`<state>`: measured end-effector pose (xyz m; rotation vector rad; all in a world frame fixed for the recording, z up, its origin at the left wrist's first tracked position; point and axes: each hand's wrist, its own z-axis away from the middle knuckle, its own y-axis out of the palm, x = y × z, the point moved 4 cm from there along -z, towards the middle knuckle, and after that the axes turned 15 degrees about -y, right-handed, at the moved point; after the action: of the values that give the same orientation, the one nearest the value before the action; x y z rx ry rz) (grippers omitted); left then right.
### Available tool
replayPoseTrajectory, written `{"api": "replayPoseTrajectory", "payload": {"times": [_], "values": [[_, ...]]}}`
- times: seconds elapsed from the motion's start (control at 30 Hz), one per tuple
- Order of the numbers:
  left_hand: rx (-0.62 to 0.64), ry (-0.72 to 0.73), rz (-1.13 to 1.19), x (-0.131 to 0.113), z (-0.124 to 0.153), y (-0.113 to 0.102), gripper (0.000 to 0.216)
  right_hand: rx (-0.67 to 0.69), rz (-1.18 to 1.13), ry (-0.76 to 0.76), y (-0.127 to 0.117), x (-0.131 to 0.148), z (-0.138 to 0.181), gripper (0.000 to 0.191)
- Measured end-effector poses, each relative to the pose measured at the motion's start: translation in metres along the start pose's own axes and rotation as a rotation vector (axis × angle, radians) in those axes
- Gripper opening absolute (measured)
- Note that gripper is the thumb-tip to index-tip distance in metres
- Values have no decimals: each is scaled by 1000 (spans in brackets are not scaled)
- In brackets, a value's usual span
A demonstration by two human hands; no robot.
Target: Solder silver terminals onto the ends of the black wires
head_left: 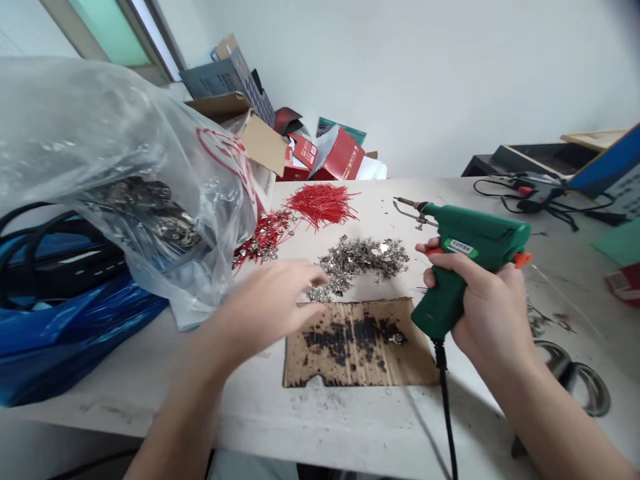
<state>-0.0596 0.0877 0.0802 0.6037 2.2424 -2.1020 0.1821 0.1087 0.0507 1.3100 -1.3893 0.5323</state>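
Observation:
My right hand [487,300] is wrapped round the handle of a green soldering gun [475,227], a finger at its orange trigger. The gun's thin metal tip points left, above the table. My left hand [280,293], slightly blurred, is beside a pile of small metal terminals [365,260], thumb and fingers apart, with nothing visible between them. In front of the pile lies a scorched piece of cardboard [350,360]. One small metal part [397,339] rests on its right side.
Behind the terminals lie red wires [323,205], with more red wires with metal ends [265,237] to their left. A clear plastic bag [150,133] bulges at left above a blue bag [75,333]. Scissors [575,380] are at right. Red boxes [340,157] stand against the wall.

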Motion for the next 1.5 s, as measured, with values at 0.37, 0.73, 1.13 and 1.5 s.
{"api": "replayPoseTrajectory", "payload": {"times": [0.37,0.73,1.13,1.5], "values": [[105,-335,-215,37,1,-10,11,-19,38,73,-1,-5,4,24],[96,-322,-313,31,0,-4,11,-16,29,96,1,-5,3,24],[51,-108,140,6,-7,-8,9,64,14,93,4,-2,5,19],[65,265,242,-50,-5,50,9,81,-65,70,5,-5,0,10]]}}
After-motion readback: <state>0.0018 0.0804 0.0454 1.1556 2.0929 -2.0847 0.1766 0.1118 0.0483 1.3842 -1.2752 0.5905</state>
